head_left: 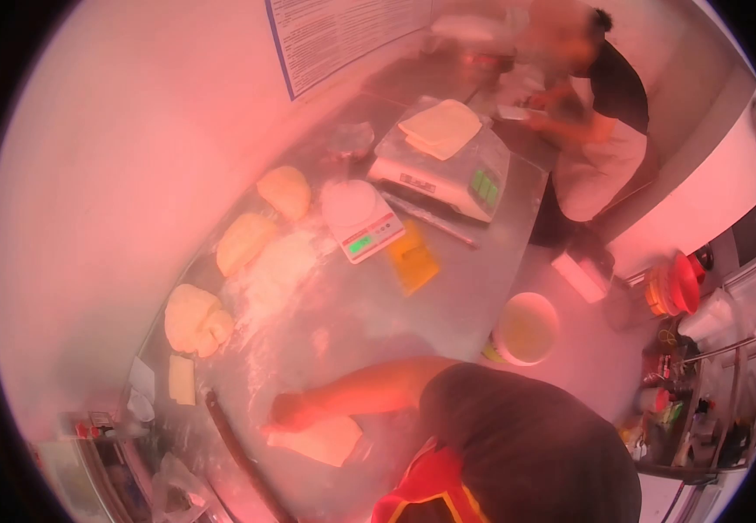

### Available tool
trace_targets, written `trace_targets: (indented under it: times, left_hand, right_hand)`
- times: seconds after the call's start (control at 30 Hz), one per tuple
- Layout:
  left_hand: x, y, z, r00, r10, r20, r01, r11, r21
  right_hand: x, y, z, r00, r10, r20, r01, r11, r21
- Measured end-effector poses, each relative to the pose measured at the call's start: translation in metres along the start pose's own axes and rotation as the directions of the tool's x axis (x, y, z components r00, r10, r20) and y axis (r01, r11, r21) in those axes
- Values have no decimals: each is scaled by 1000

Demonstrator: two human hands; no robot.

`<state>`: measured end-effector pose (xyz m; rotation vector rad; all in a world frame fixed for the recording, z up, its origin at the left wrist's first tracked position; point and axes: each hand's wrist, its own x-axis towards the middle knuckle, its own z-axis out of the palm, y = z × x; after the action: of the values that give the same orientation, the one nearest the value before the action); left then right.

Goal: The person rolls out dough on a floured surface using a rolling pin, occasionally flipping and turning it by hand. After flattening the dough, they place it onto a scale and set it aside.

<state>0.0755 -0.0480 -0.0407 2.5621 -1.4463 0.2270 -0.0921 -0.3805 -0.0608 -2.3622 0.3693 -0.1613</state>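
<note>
My right hand (294, 413) reaches in from the right, over the metal worktable (369, 318). Its curled fingers close at the left end of a flat sheet of dough (330, 440) lying on the table; the fingertips are partly hidden. To the left of this hand lies a long dark rolling pin (240, 458), apart from the dough. Beyond it are a small pale dough slab (182, 380) and several bigger dough lumps (193, 318) along the wall side. White flour (275, 272) is spread next to the lumps. My left hand is out of view.
A small digital scale (365, 222) and a yellow scraper (413, 258) lie farther up the table. Behind them a larger scale (439, 174) carries folded dough (443, 128). A white bucket (526, 329) stands beyond the right edge. Another person (604, 131) works at the far end.
</note>
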Motion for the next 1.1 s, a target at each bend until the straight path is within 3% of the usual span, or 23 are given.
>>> trace_targets:
  times: [0.03, 0.07, 0.1, 0.13, 0.17, 0.2, 0.27, 0.3, 0.37, 0.47, 0.57, 0.6, 0.63, 0.67, 0.73, 0.87, 0.9, 0.93, 0.97, 1.0, 1.03, 1.07, 1.1]
  left_hand:
    - [25, 40, -15, 990, 136, -24, -137, 942, -308]
    - [51, 90, -40, 964, 251, -86, -253, 775, -579]
    - [55, 89, -33, 948, 281, 150, -112, 735, -669]
    - [67, 89, -13, 871, 329, 365, 43, 690, -722]
    - [79, 94, 6, 739, 395, 546, 200, 645, -737]
    - [89, 106, 19, 744, 376, 553, 285, 570, -771]
    - [110, 138, 35, 742, 333, 583, 448, 400, -799]
    - [119, 154, 41, 735, 310, 603, 522, 308, -795]
    - [132, 175, 61, 711, 267, 650, 647, 113, -754]
    - [148, 195, 118, 614, 167, 771, 750, 178, -637]
    - [152, 225, 131, 535, -83, 841, 791, 398, -464]
    - [141, 190, 215, 654, 177, 736, 295, 836, -463]
    - [131, 155, 298, 712, 420, 563, -330, 907, -261]
    - [123, 158, 277, 708, 372, 601, -326, 926, -190]
    - [102, 183, 220, 682, 304, 665, -135, 946, -294]
    - [58, 239, 119, 528, 162, 834, 494, 740, -456]
    - [45, 252, 110, 529, 152, 835, 553, 685, -475]
    - [24, 259, 115, 631, 131, 765, 528, 650, -547]
    - [9, 253, 117, 724, 106, 681, 484, 625, -612]
    - [0, 236, 108, 756, 70, 651, 464, 643, -609]
    - [-6, 220, 95, 793, 31, 608, 438, 665, -605]
    - [-6, 201, 85, 835, -23, 549, 409, 694, -593]
    - [0, 187, 82, 776, -102, 623, 512, 679, -526]
  right_hand:
    - [-6, -7, -4, 999, -47, -6, 47, 999, 7]
    - [-12, -17, -10, 996, -93, -11, 93, 996, 13]
    - [-20, -30, -26, 998, -57, -28, 59, 995, 80]
    - [-29, -36, -43, 999, -16, -46, 22, 990, 139]
    - [-39, -37, -59, 976, 17, -218, 29, 978, 205]
    - [-50, -36, -76, 922, 61, -383, 46, 964, 263]
    - [-60, -3, -96, 856, 215, -470, -39, 934, 356]
    - [-61, 32, -98, 858, 317, -405, -152, 908, 390]
    - [-80, 66, -100, 712, 444, -544, -259, 886, 384]
    - [-100, 124, -47, 575, 634, -517, -515, 772, 374]
    - [-101, 109, -47, 508, 738, -444, -634, 669, 387]
    - [-98, 103, -45, 491, 763, -421, -655, 642, 399]
    - [-108, 109, -46, 488, 763, -423, -660, 640, 394]
    - [-114, 115, -44, 507, 747, -431, -656, 658, 369]
    - [-140, 126, -36, 579, 686, -440, -633, 719, 289]
    - [-202, 151, -46, 755, 512, -410, -522, 847, 96]
    - [-220, 125, -65, 791, 608, -67, -519, 725, 453]
    - [-222, 96, -59, 745, 656, -118, -422, 601, 678]
    - [-229, 98, -56, 725, 680, 106, -612, 566, 552]
    - [-243, 104, -31, 733, 674, 92, -581, 550, 600]
    - [-239, 79, -19, 708, 690, 150, -517, 362, 776]
    - [-221, 43, -21, 672, 727, 137, -594, 421, 685]
    - [-221, 58, 9, 660, 740, 128, -601, 418, 681]
